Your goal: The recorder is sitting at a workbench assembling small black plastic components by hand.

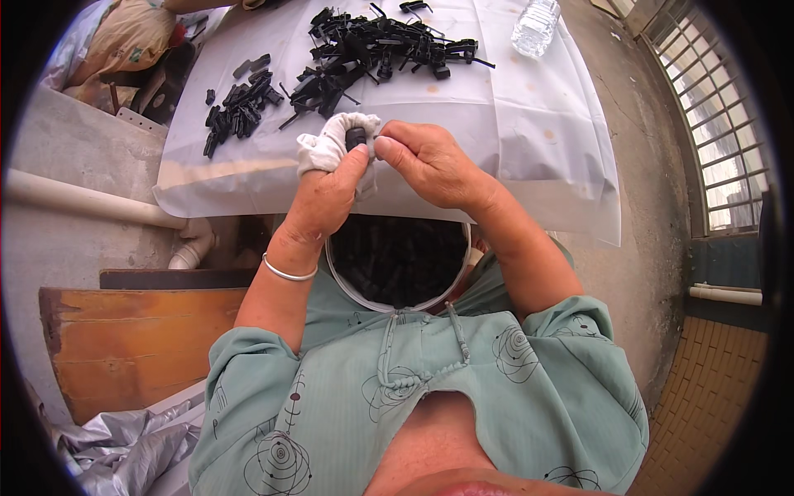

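Over the near edge of the table, my left hand [324,198] is closed round a small black plastic part [356,138], its bare thumb pressed against it. A white cloth or glove [324,147] covers the fingers of that hand. Close beside the part, my right hand [434,165] is curled in a pinch; whatever lies between its fingertips is hidden. Below both hands a white-rimmed bucket [337,277] holds many dark pieces. Farther off lie a large heap of black plastic parts [364,50] with thin stems and a smaller heap of short black pieces [241,107].
White plastic sheeting [529,124] covers the table and hangs over its near edge. A clear water bottle [536,27] lies at the far right. Left of the table are a white pipe [91,198], an orange-brown wooden board [141,339] and a sack [124,37].
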Available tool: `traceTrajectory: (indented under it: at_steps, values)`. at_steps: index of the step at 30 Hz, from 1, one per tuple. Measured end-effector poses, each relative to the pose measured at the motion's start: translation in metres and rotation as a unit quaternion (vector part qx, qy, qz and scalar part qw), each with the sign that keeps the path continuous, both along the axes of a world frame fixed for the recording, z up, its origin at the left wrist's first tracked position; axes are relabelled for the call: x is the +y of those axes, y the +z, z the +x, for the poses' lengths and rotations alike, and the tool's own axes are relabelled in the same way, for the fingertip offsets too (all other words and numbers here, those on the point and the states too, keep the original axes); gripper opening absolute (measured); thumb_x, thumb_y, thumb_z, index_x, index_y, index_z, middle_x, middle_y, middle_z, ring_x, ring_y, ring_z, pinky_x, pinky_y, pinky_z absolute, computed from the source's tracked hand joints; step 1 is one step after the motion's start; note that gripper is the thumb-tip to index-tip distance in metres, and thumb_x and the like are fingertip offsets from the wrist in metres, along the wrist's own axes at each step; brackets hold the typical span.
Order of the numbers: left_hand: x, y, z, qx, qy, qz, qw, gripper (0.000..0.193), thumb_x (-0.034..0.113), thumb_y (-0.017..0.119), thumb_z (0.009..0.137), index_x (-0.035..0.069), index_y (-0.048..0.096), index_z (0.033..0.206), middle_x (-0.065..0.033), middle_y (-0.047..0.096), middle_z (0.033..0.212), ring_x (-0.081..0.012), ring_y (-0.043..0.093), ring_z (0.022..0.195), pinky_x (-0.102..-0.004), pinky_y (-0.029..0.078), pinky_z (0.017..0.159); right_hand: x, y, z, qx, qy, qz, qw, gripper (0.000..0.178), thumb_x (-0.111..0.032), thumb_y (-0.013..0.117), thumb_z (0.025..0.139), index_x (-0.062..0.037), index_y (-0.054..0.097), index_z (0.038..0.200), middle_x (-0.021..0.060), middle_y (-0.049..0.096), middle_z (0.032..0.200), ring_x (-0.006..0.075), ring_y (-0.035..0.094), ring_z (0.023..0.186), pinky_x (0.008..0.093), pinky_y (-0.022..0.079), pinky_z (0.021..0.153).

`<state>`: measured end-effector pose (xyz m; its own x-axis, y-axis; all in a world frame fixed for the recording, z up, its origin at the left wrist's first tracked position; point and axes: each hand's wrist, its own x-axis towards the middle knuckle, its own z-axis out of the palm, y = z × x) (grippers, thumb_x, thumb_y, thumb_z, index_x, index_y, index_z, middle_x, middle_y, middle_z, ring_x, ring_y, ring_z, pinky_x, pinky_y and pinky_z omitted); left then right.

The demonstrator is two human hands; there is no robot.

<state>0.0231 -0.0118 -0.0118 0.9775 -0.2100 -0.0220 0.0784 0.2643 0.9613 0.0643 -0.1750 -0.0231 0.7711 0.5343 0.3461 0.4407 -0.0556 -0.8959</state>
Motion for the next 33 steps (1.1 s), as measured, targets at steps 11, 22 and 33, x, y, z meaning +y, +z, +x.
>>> traceTrajectory:
  at_steps: [11,22,33]
  values:
    - [0.012,0.000,-0.006,-0.262,0.120,0.351,0.891,0.021,-0.001,0.044,0.080,-0.002,0.047,0.101,-0.0103,0.052,0.085,-0.0167,0.050,0.077,-0.0281,0.044,0.072,0.037,-0.009,0.003,0.105,0.051,0.026,0.993,0.024,-0.017,0.049,0.090,0.0014,0.056,0.076,0.0019,0.054,0.064,0.0078,0.046,0.065,0.0264,0.042,0.061]
    - [0.119,0.009,0.050,-0.340,0.250,0.671,0.610,0.051,0.015,0.060,0.080,0.000,0.044,0.126,-0.0183,0.054,0.115,-0.0323,0.045,0.112,-0.0378,0.037,0.094,0.058,-0.010,0.059,-0.113,-0.201,-0.282,0.931,0.033,-0.030,0.057,0.084,0.0026,0.060,0.083,0.0161,0.061,0.070,0.0323,0.059,0.066,0.0392,0.047,0.062]
    - [0.021,-0.019,0.004,0.126,0.069,-0.188,0.972,0.020,0.019,0.050,0.091,0.004,0.053,0.103,-0.0114,0.063,0.091,-0.0124,0.058,0.063,-0.0234,0.043,0.045,0.002,0.006,0.011,0.184,0.013,0.046,0.982,0.009,-0.013,0.067,0.080,-0.0052,0.063,0.080,-0.0099,0.045,0.060,-0.0001,0.034,0.052,0.0181,0.027,0.046]
